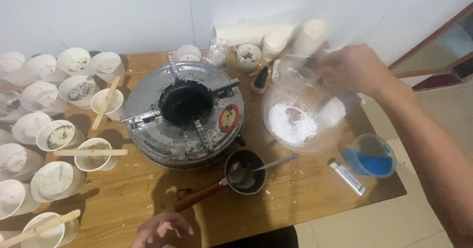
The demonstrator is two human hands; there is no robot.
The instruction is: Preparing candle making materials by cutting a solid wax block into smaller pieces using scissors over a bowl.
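- Left hand (160,230) at the bottom edge, nearest the camera, just above the bench (305,198); fingers (183,227) loosely curled, holding nothing.
- Just beyond it, small dark pan (245,171) with brown handle (199,197) pointing toward the left hand; metal spoon (268,165) resting inside, its handle out to the right.
- Right hand (354,69) raised over the far rim of clear bowl (301,112); fingers bent downward around something dark and blurred, cannot tell what or how tightly.
- Clear bowl on the right part of the bench, white powder (291,123) in its bottom.
- Round metal machine (183,112) in the middle of the bench, dark hole in its centre, touching nothing of the bowl but just beside it.
- Blue cup (370,155) with blue content near the right bench edge; white lighter (347,177) lying just left of it.
- Many white paper cups (54,179) on the left side, some with grey residue, several with wooden sticks (91,152) across or inside.
- Small dark-capped bottle (260,79) between machine and bowl; stacks of cups (274,45) at the far edge by the wall.
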